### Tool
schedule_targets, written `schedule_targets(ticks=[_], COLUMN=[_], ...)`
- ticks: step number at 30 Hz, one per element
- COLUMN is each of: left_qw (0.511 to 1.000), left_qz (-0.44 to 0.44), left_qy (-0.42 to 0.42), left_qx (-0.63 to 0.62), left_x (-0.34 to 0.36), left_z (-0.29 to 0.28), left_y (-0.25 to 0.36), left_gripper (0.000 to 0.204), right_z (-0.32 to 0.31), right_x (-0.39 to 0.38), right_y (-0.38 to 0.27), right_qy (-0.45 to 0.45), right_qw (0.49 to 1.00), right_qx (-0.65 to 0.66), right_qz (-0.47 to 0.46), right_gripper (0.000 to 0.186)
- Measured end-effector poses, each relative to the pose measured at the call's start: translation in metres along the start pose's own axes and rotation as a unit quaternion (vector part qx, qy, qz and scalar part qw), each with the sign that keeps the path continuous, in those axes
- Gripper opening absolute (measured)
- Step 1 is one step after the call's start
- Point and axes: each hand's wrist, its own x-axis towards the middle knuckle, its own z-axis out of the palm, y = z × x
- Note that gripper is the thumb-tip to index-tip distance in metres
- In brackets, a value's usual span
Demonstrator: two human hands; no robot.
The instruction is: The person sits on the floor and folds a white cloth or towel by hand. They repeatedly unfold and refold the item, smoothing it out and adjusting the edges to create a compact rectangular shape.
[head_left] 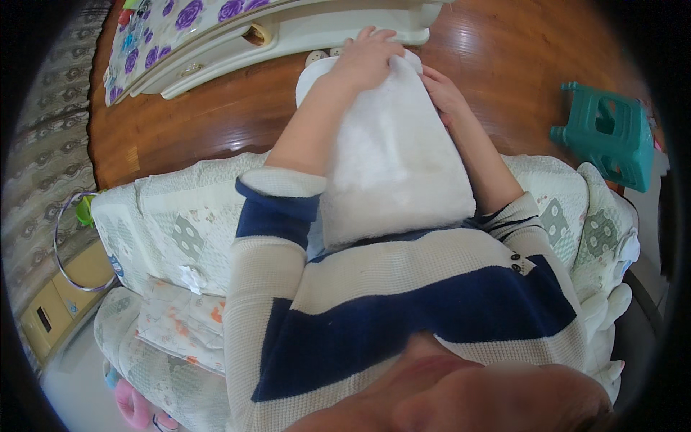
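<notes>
A thick white fleecy pad (pixel 392 151) lies across my lap, its soft fuzzy near edge against my striped top. My left hand (pixel 371 59) is at the pad's far edge, on top, its fingers stretched out and apart. Beside it, my right hand (pixel 444 95) holds the far right edge, the thumb along the side and the other fingers partly hidden under the pad. Near the left hand, one far corner is slightly raised.
I sit on a sofa with a pale quilted cover (pixel 173 201). Ahead stands a white table (pixel 302 36) with a purple flowered top. A green plastic stool (pixel 608 133) lies on its side at right on the wooden floor (pixel 497 93). A folded orange-patterned cloth (pixel 183 320) is at left.
</notes>
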Motion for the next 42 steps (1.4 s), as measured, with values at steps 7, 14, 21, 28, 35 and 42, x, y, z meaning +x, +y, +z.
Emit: schedule_targets(ticks=[7, 14, 21, 28, 35, 42], left_qw=[0.991, 0.988, 0.993, 0.987, 0.990, 0.990], left_qz=[0.101, 0.058, 0.108, 0.129, 0.122, -0.128], left_qy=[0.074, -0.131, 0.056, 0.055, 0.015, 0.009], left_qx=[0.041, 0.052, -0.009, 0.074, 0.064, -0.053], left_x=[0.021, 0.034, 0.016, 0.016, 0.048, 0.041], left_z=[-0.027, -0.002, -0.019, -0.021, 0.021, 0.020], left_y=[0.006, 0.028, 0.000, -0.005, 0.017, 0.027], left_gripper=[0.029, 0.033, 0.032, 0.027, 0.025, 0.045], right_z=[-0.014, -0.019, -0.026, -0.014, -0.022, -0.016], right_x=[0.012, 0.005, 0.004, 0.011, 0.037, 0.028], right_y=[0.008, 0.010, -0.004, -0.005, 0.020, 0.017], right_qy=[-0.052, -0.071, -0.092, -0.045, -0.028, -0.016], right_qw=[0.998, 0.997, 0.986, 0.978, 0.997, 0.997], right_qx=[-0.010, -0.010, 0.124, 0.168, 0.076, 0.068], right_qz=[-0.018, -0.005, 0.068, 0.116, 0.012, -0.019], right_gripper=[0.040, 0.041, 0.043, 0.042, 0.043, 0.042])
